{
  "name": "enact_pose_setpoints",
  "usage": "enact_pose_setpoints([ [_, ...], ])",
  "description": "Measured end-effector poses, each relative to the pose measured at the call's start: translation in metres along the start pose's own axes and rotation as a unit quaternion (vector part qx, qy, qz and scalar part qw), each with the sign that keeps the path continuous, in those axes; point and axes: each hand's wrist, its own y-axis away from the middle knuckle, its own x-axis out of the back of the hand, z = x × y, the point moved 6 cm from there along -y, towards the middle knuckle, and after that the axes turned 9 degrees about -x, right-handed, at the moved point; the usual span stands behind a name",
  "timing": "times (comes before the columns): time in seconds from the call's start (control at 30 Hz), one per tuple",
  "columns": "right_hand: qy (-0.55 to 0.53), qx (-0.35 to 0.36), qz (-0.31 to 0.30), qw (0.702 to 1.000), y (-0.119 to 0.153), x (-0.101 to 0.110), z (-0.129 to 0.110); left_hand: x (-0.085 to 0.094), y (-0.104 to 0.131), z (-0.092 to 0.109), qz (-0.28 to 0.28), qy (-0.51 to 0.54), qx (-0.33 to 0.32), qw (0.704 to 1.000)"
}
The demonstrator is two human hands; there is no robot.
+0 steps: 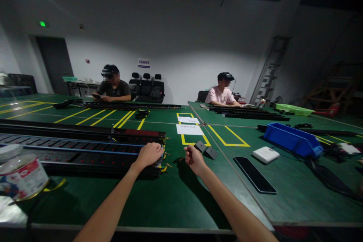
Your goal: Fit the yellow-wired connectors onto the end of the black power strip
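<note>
From here I see the left hand (150, 154) loosely fisted over the end of the black strips (85, 157), which run off toward nine o'clock; whether it grips them I can't tell. The right hand (195, 159) hangs half closed, thumb near forefinger, and I can't make out anything pinched there. Just beside it, at one o'clock, sit dark blocks (210, 153); papers (190, 129) lie at twelve, a phone (254, 175) around three.

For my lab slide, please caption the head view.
Left hand at the end of long black rails, right hand near small dark blocks, over a green table.
</note>
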Motion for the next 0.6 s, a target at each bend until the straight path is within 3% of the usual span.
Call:
enact_pose_setpoints([
  [0.6, 0.01, -0.008, -0.013, 1.0, -0.0053, 0.0021, 0.0015, -0.0018, -0.0011, -0.0012, 0.005, -0.009, -0.006, 1.0],
])
